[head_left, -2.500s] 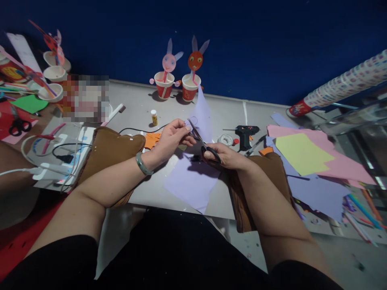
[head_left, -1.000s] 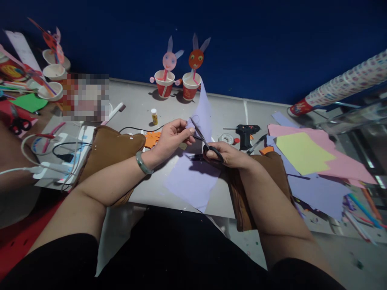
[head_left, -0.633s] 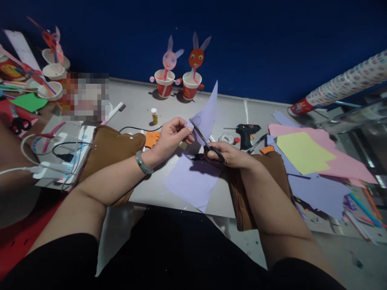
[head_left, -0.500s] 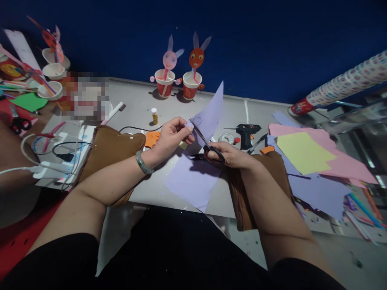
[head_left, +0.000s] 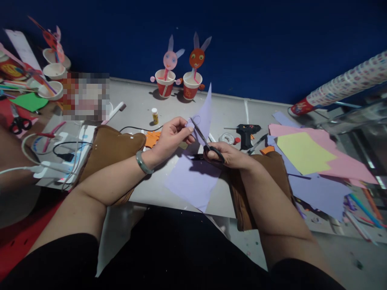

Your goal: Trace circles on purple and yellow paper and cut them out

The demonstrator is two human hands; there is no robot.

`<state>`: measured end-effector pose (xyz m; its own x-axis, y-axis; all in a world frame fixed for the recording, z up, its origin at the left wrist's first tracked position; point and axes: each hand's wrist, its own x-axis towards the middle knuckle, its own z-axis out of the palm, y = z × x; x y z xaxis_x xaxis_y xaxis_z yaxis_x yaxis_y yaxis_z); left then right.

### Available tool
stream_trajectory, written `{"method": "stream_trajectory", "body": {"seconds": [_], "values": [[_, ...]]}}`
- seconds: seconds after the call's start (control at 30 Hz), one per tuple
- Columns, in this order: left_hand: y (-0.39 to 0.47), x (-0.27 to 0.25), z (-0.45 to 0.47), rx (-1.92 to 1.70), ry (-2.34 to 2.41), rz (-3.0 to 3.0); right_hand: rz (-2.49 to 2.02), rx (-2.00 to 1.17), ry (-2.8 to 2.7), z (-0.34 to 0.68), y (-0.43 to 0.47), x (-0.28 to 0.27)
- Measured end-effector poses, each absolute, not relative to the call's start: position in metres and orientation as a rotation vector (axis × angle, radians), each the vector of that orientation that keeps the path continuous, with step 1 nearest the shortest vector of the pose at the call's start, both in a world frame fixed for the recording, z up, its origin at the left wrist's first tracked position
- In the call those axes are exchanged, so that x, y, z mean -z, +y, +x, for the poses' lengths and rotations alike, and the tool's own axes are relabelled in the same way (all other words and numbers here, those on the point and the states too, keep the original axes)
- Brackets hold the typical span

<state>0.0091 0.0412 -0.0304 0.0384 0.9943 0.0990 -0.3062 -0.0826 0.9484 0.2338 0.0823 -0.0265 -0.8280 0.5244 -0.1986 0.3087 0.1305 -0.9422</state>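
Purple paper (head_left: 206,117): raised corner has swung left, widening the gap to the glue gun (head_left: 246,133). Left fingers (head_left: 189,129) pinch its edge; right fingers (head_left: 221,147) grip scissors (head_left: 202,138) alongside.

Held paper (head_left: 206,121): lilac, dark drawn outline. Scissors (head_left: 202,137): black handles, grey blades. Flat sheet (head_left: 193,185): lilac. Cushions (head_left: 110,150): brown. Glue gun (head_left: 247,129): black. Small bottle (head_left: 155,117): yellow, white cap. Rabbit faces (head_left: 170,60): one pink, one orange-red. Cup stack (head_left: 344,82): white, speckled pink and blue. Wall (head_left: 248,48): dark blue.

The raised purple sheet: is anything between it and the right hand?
Only the scissors, which the right hand holds; their blades overlap the raised purple sheet in this view. Nothing else visible stands between.
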Motion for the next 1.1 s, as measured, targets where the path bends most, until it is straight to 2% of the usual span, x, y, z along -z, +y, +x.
{"method": "stream_trajectory", "body": {"seconds": [1.1], "values": [[0.0449,0.0294,0.0068,-1.431,0.958,1.098,-0.815,-1.778,-2.245,0.2354,0.0825,0.0219]]}}
